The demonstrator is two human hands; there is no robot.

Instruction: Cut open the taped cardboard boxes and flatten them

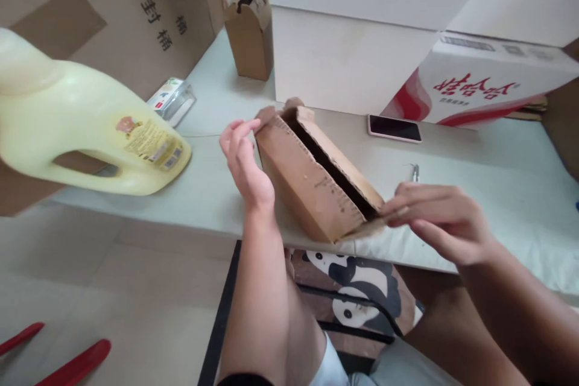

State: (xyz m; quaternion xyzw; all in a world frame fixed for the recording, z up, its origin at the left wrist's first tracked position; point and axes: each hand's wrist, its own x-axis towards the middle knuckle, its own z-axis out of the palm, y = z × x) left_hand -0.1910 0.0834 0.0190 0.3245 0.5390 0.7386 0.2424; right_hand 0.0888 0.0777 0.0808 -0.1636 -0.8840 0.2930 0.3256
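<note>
A brown cardboard box (312,178) with torn, ragged edges sits tilted near the front edge of the table, a long dark gap along its top. My left hand (248,163) is at its far left end, fingers bent and fingertips on the corner flap; part of the grip is hidden. At the near right end, my right hand (441,217) pinches a small end flap (368,229) between thumb and fingers. The flap is bent outward. The inside of the box is too dark to make out.
A large pale yellow jug (90,120) lies to the left. Behind are a small open carton (249,42), a clear plastic package (174,102), white boxes (335,54) and a phone (394,128). A small metal object (415,173) lies near my right hand. A panda-print seat (353,289) is below the table.
</note>
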